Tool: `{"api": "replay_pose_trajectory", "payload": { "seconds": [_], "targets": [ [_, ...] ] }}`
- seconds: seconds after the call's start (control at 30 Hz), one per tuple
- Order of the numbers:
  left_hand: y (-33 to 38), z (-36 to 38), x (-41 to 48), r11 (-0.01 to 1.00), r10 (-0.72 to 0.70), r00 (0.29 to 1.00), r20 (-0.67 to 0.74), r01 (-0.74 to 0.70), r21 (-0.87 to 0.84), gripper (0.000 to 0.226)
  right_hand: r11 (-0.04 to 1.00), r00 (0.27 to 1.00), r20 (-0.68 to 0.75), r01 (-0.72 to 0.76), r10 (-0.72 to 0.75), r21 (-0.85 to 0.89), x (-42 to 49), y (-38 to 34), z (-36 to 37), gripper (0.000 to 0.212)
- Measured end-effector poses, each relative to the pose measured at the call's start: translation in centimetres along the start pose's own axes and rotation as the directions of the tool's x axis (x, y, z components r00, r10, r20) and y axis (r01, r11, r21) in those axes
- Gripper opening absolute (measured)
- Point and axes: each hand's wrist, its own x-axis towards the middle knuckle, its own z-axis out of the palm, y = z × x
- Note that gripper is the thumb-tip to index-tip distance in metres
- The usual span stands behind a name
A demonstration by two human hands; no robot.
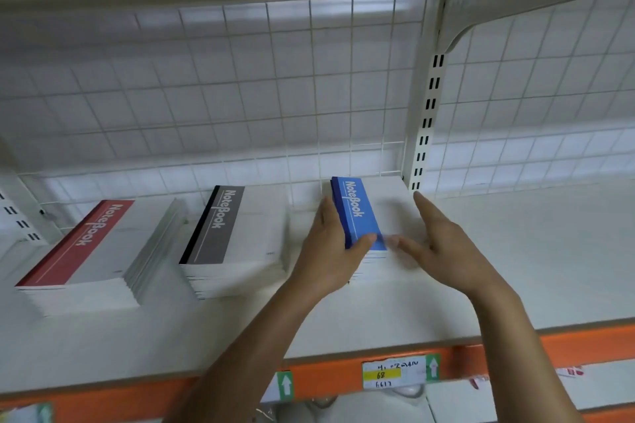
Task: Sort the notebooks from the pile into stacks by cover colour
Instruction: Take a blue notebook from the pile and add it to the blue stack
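Three stacks of notebooks lie on a white shelf [378, 326]. The red-covered stack [99, 251] is at the left, the grey-covered stack [233, 237] in the middle, and the blue-covered stack [360, 213] at the right. My left hand [330, 251] lies flat against the left side of the blue stack, its thumb resting on the top cover. My right hand [443, 244] lies over the right part of that stack's white cover, fingers straight and thumb pointing toward the left thumb. Neither hand grips a notebook.
A white wire grid [240, 96] backs the shelf, and a slotted upright post [426, 120] stands just behind the blue stack. The shelf's front edge is orange [567, 343] with paper price labels [395, 374]. Another shelf board hangs overhead.
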Motion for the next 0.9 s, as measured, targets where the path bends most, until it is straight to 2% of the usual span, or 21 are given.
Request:
{"api": "replay_pose_trajectory", "payload": {
  "seconds": [0.1,0.23,0.37,0.57,0.8,0.9],
  "targets": [
    [0.2,-2.2,-1.6,0.983,0.119,0.987,-0.112,-0.101,0.156,0.073,0.994,0.996,-0.022,0.089,-0.09,-0.06,-0.1,-2.6,1.9,0.068],
    [-2.0,-4.9,-4.0,0.934,0.213,0.96,-0.183,-0.144,0.328,0.059,0.972,0.975,-0.011,0.218,-0.22,-0.083,-0.7,-6.7,5.9,0.062],
    [-5.9,-8.2,-6.9,0.894,0.191,0.955,-0.228,-0.074,0.442,0.054,0.937,0.941,0.035,0.337,-0.336,-0.095,-1.8,-11.2,10.3,0.06],
    [-12.9,-14.8,-13.3,0.854,0.157,0.935,-0.319,0.034,0.52,0.046,0.893,0.89,0.094,0.45,-0.446,-0.027,-4.6,-19.4,17.6,0.057],
    [-21.1,-22.4,-20.6,0.83,0.115,0.892,-0.437,0.156,0.536,0.032,0.867,0.849,0.193,0.497,-0.492,0.026,-8.1,-28.5,26.6,0.059],
    [-24.3,-24.6,-22.8,0.822,0.064,0.899,-0.433,0.199,0.534,0.031,0.874,0.843,0.241,0.484,-0.48,0.048,-9.0,-31.2,29.8,0.06]
  ]
}}
